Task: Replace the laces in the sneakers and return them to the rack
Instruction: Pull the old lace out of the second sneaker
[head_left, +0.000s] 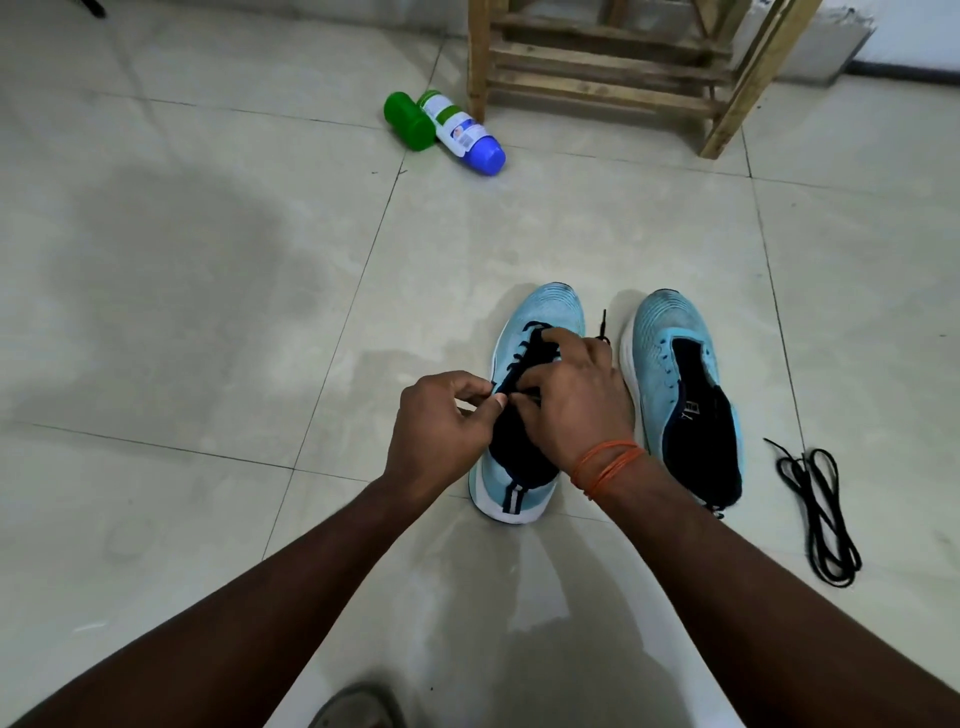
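Note:
Two light blue sneakers stand side by side on the tiled floor. The left sneaker (545, 317) has a dark lace (524, 348) threaded through its lower eyelets. My left hand (441, 426) pinches the lace at the sneaker's left edge. My right hand (576, 400) rests on the tongue with fingers curled at the lace; one lace tip (603, 325) sticks out past it. The right sneaker (680, 384) has no lace and lies open. A loose black lace (818, 509) lies coiled on the floor to its right.
A wooden rack (613, 73) stands at the back on the floor. A green cylinder (408, 120) and a white bottle with a blue cap (465, 132) lie next to the rack's left leg. A foot (358, 706) shows at the bottom edge.

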